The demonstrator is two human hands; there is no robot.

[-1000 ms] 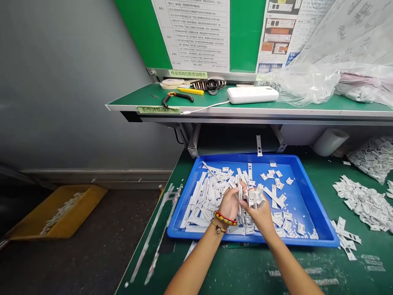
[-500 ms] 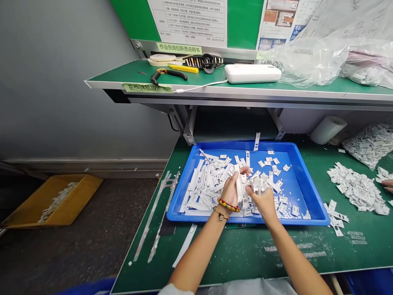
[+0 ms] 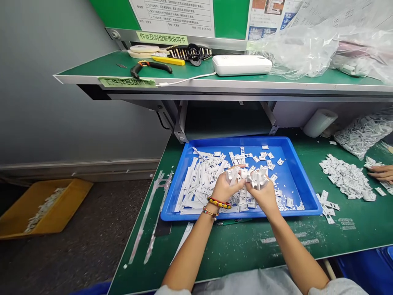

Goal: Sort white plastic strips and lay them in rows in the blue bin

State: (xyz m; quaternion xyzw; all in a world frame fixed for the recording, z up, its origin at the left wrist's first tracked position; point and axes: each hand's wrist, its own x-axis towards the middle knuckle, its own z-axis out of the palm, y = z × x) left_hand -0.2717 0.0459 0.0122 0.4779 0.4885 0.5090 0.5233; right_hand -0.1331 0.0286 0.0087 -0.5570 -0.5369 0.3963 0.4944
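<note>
Over a blue tray (image 3: 302, 176), my two hands are close together. My left hand (image 3: 226, 186), with beaded bracelets at the wrist, is closed around white plastic pieces (image 3: 233, 175). Gripped in my right hand (image 3: 264, 196) is a bunch of small white plastic parts (image 3: 258, 177); how many is hidden. The fingertips of both hands nearly meet at the parts. Beneath and around them lie heaped white plastic strips (image 3: 190, 186) on the left of the tray and loose small parts (image 3: 263, 155) toward its back right.
Right of the tray lies a pile of white parts (image 3: 346, 178), with another person's hand (image 3: 382, 173) beside it. A filled plastic bag (image 3: 364, 133) stands behind. Overhead, a shelf (image 3: 190, 86) holds pliers (image 3: 150, 67) and a white power bank (image 3: 242, 65). A yellow bin (image 3: 58, 205) sits at floor left.
My hands have come closer together, and the left has turned and closed around its pieces. A strip above the tray's back edge has dropped inside. The view has shifted slightly.
</note>
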